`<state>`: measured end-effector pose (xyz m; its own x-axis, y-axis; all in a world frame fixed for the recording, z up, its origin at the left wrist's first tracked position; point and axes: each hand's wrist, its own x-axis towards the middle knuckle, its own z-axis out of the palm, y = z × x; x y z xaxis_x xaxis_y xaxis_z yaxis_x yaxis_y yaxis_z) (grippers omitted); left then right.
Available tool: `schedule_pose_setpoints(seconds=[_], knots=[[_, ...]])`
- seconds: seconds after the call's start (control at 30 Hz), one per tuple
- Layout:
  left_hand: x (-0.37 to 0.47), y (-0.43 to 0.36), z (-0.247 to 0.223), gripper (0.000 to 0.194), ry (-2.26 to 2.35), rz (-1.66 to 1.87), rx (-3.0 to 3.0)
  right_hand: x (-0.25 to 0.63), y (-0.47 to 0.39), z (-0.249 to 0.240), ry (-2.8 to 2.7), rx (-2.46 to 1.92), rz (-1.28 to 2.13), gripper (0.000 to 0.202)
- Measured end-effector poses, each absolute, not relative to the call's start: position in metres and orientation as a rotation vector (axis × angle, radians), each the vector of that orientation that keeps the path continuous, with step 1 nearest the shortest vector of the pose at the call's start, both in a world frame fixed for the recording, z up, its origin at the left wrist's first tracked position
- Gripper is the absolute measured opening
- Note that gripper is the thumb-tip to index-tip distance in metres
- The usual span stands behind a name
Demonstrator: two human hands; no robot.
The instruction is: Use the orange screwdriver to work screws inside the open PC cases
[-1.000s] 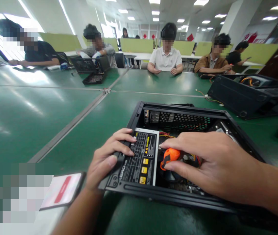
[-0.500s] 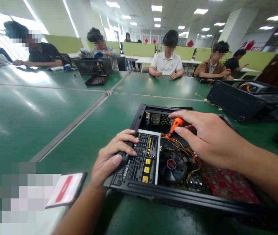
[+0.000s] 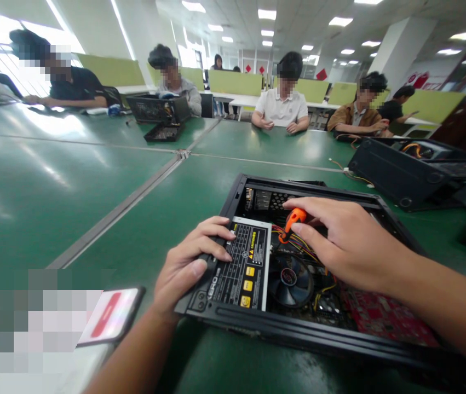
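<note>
An open black computer case [image 3: 298, 328] lies on the green table [image 3: 142, 241] before me. My right hand [image 3: 339, 235] grips an orange and black screwdriver [image 3: 293, 223], pointing down inside the case above the fan [image 3: 289, 278]; its tip is hard to make out. With fingers spread, my left hand [image 3: 194, 260] rests on the case's left edge and the labelled power supply [image 3: 243, 265]. Coloured wires [image 3: 304, 247] run beside the fan. A red circuit board [image 3: 384, 314] sits at the right inside the case, partly under my right forearm.
Another black case [image 3: 405, 169] with loose cables lies at the right. Across the table stands an opened case [image 3: 159, 109] with a black tray [image 3: 164, 132]. Several people sit at the far side. A red and white card-like object [image 3: 109, 316] is at the lower left.
The screwdriver and my right fingertips have shifted slightly down, and the screwdriver stands a little more upright. My left hand keeps its place on the case. The view has tilted slightly.
</note>
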<state>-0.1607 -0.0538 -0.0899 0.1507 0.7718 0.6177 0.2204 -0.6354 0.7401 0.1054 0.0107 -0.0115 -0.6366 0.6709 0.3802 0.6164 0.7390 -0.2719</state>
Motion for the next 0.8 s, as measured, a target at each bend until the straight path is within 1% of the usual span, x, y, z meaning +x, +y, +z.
schedule_pose_setpoints(seconds=[0.17,0.67,0.8], knots=[[-0.161,-0.0536,-0.0906,0.031,0.958,1.504,1.941,0.1081,0.0109,-0.0087,-2.432,-0.975,0.123,0.034],[-0.1613,-0.0537,-0.0891,0.03,0.94,1.498,1.959,0.1084,0.0127,-0.0149,-2.448,-0.963,0.152,0.035],[-0.1618,-0.0539,-0.0889,0.03,0.938,1.497,1.948,0.105,0.0129,-0.0123,-2.456,-0.937,0.21,0.028]])
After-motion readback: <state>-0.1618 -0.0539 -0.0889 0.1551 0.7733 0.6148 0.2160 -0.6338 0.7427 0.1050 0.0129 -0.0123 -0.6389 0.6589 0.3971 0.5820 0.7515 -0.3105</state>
